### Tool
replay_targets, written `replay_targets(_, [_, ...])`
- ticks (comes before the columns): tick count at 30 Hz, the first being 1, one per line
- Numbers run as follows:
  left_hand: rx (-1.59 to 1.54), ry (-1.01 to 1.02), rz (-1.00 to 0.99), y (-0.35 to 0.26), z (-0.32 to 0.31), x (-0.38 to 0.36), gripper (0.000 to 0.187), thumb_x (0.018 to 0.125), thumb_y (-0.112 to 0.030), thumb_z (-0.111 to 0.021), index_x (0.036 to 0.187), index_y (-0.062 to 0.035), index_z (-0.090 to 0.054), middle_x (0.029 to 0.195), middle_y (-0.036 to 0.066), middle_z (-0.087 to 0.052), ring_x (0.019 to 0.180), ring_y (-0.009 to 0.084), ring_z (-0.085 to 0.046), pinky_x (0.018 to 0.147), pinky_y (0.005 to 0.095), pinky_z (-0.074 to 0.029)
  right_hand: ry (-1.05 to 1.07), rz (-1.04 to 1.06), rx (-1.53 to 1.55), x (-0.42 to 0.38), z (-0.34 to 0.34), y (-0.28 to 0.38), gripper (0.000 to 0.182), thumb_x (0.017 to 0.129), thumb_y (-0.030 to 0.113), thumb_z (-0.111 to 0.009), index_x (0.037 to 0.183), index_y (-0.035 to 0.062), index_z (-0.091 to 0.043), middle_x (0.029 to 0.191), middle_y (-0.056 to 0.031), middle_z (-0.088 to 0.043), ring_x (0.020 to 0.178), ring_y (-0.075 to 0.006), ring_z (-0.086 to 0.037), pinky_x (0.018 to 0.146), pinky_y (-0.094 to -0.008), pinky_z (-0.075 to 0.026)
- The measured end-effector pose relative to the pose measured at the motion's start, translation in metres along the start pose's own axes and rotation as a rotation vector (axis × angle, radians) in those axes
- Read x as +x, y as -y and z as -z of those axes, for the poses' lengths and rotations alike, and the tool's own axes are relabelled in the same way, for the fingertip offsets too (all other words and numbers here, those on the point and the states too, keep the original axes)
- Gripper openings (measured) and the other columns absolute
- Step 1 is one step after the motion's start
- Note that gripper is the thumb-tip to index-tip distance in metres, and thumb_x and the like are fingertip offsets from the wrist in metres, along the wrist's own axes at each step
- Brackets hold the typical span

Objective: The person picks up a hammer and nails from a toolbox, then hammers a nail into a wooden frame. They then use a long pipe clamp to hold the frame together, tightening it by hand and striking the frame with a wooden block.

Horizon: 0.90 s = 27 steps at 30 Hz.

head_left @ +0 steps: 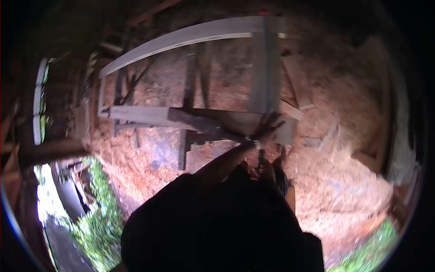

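A large wooden frame [140, 114] lies raised in front of me, its near board running from left to right. My left hand [267, 128] reaches across to the right end of this board, where a wide crosspiece [265, 72] meets it. Its fingers are spread over the wood; blur hides whether they touch it. Just nearer to my body, my right hand [270, 170] is closed round a slim dark tool [261, 156] that points away from me. Motion blur hides the tool's kind and its tip.
The frame's curved-looking far rail [181, 38] stretches across the back. Dark support posts [182, 152] stand beneath it. Reddish shavings or dust cover the ground [335, 149]. Loose boards [297, 84] lie to the right. Green plants [97, 222] show at the lower left.
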<state>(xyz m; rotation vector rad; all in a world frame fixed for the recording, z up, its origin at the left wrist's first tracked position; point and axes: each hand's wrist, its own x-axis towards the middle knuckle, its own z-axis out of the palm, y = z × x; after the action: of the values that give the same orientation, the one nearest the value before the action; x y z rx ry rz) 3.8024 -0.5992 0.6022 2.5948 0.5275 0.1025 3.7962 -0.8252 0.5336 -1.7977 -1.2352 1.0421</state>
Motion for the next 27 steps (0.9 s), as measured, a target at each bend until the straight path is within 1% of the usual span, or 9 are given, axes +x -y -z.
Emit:
replay_targets(3, [-0.034, -0.148, -0.028, 0.040, -0.060, -0.009, 0.078, 0.080, -0.020, -0.071, 0.152, -0.0115, -0.045, 0.164, 0.022, -0.025, 0.153, 0.0428, -0.016, 0.124, 0.0581, -0.017, -0.224, -0.097, -0.025, -0.001, -0.036, 0.010, 0.039, 0.092, 0.036, -0.069, 0.108, 0.0014, -0.058, 0.100, -0.0202, -0.059, 0.092, -0.0400, -0.058, 0.082, -0.0503, -0.048])
replay_targets(7, [-0.124, -0.268, -0.115, 0.054, -0.078, -0.008, 0.075, 0.082, -0.028, -0.068, 0.151, -0.0094, -0.045, 0.163, 0.023, -0.025, 0.154, 0.0419, -0.015, 0.125, 0.0594, -0.013, -0.696, -0.125, -0.140, -0.006, -0.096, 0.001, 0.040, 0.092, 0.036, -0.067, 0.109, 0.0013, -0.057, 0.102, -0.0207, -0.057, 0.094, -0.0402, -0.057, 0.084, -0.0513, -0.047])
replay_targets(8, [-0.081, -0.190, -0.074, 0.047, -0.066, -0.007, 0.073, 0.084, -0.032, -0.066, 0.150, -0.0084, -0.045, 0.163, 0.023, -0.025, 0.154, 0.0416, -0.014, 0.126, 0.0597, -0.008, -0.775, -0.130, -0.156, -0.006, -0.107, -0.001, 0.040, 0.093, 0.037, -0.067, 0.109, 0.0013, -0.057, 0.103, -0.0208, -0.057, 0.095, -0.0403, -0.057, 0.084, -0.0516, -0.047])
replay_targets(10, [-0.084, -0.187, -0.100, 0.048, -0.066, -0.008, 0.072, 0.086, -0.032, -0.064, 0.151, -0.0074, -0.044, 0.163, 0.024, -0.025, 0.154, 0.0415, -0.013, 0.126, 0.0596, -0.004, -0.956, -0.156, -0.195, -0.004, -0.127, -0.005, 0.040, 0.093, 0.037, -0.066, 0.109, 0.0013, -0.057, 0.104, -0.0210, -0.056, 0.096, -0.0404, -0.056, 0.085, -0.0521, -0.047])
replay_targets(12, [-0.072, -0.160, -0.106, 0.047, -0.056, -0.007, 0.073, 0.086, -0.031, -0.064, 0.151, -0.0062, -0.043, 0.163, 0.024, -0.024, 0.154, 0.0415, -0.013, 0.126, 0.0599, -0.003, -1.086, -0.166, -0.220, 0.002, -0.138, -0.011, 0.041, 0.093, 0.037, -0.066, 0.109, 0.0013, -0.056, 0.105, -0.0212, -0.056, 0.097, -0.0405, -0.056, 0.086, -0.0526, -0.047])
replay_targets(20, [-0.149, -0.193, -0.080, 0.046, -0.068, -0.011, 0.068, 0.089, -0.027, -0.060, 0.149, -0.0008, -0.042, 0.162, 0.026, -0.024, 0.153, 0.0426, -0.014, 0.124, 0.0616, -0.006, -1.328, -0.255, -0.247, 0.028, -0.163, -0.034, 0.048, 0.095, 0.043, -0.060, 0.115, 0.0002, -0.052, 0.108, -0.0210, -0.053, 0.099, -0.0398, -0.053, 0.086, -0.0522, -0.045])
replay_targets(22, [0.107, 0.034, -0.088, 0.040, -0.057, -0.007, 0.066, 0.088, -0.025, -0.059, 0.146, 0.0023, -0.044, 0.162, 0.026, -0.024, 0.153, 0.0422, -0.015, 0.123, 0.0633, -0.006, -1.390, -0.287, -0.285, 0.032, -0.166, -0.035, 0.050, 0.095, 0.045, -0.059, 0.116, -0.0002, -0.051, 0.109, -0.0209, -0.052, 0.099, -0.0396, -0.053, 0.086, -0.0520, -0.045])
replay_targets(24, [0.151, -0.054, -0.136, 0.031, -0.041, -0.002, 0.063, 0.086, -0.025, -0.060, 0.142, 0.0022, -0.047, 0.162, 0.025, -0.023, 0.153, 0.0405, -0.018, 0.121, 0.0652, -0.008, -1.433, -0.302, -0.314, 0.034, -0.169, -0.038, 0.052, 0.096, 0.046, -0.058, 0.117, -0.0005, -0.050, 0.109, -0.0208, -0.051, 0.099, -0.0394, -0.052, 0.085, -0.0519, -0.044])
replay_targets(27, [0.211, 0.099, -0.363, 0.031, -0.029, 0.012, 0.065, 0.085, -0.026, -0.062, 0.143, -0.0012, -0.047, 0.163, 0.024, -0.022, 0.153, 0.0387, -0.020, 0.121, 0.0654, -0.009, -1.483, -0.340, -0.274, 0.040, -0.179, -0.040, 0.055, 0.096, 0.049, -0.056, 0.120, -0.0009, -0.049, 0.110, -0.0207, -0.050, 0.100, -0.0391, -0.051, 0.085, -0.0516, -0.044])
